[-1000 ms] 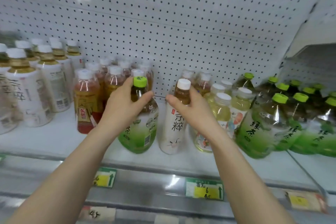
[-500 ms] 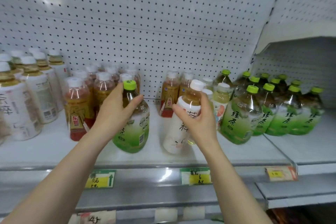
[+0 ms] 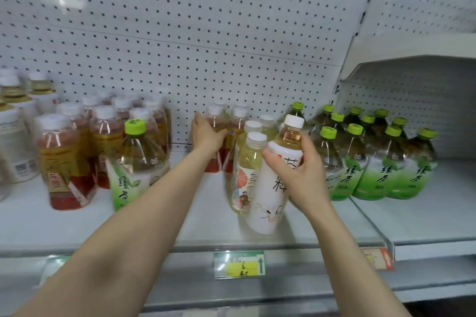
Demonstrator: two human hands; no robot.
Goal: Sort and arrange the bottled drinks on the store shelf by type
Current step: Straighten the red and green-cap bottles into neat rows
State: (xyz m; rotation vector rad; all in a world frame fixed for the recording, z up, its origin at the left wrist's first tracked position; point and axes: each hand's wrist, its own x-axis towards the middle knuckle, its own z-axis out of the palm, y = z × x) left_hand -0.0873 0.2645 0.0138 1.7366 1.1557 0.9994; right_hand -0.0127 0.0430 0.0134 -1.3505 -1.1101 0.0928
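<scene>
White pegboard wall (image 3: 231, 33) at the back; white shelf (image 3: 213, 224) below, stocked with bottled teas in partly sorted groups.

**Status**
- Right hand (image 3: 301, 175): fingers clenched round the shoulder of the white-label bottle (image 3: 270, 195). Bottle held tilted at the shelf front, just in front of the pale yellow bottles (image 3: 248, 162). Base on or off the shelf: cannot tell.
- Left hand (image 3: 207, 134): reaching to the rear centre, against a red-label bottle (image 3: 215, 117), thumb across its front. Grasping or only touching: cannot tell, owing to blur.

**Hazards**
- Pale yellow bottles toppled by the tilted base if swung left or back.
- Neighbouring red-label bottle dragged over if the rear one is pulled out at an angle.
- Lone green-cap bottle (image 3: 136, 162) knocked down by leftward drift of the left forearm lying just beside it.

**Changes over the last half second**
- Green-cap bottle released; now standing free beside the left red-label group, well apart from the green tea group (image 3: 386, 162) at right.
- Left hand moved from that bottle to the rear centre.
- White-label bottle retained in the right hand.
</scene>
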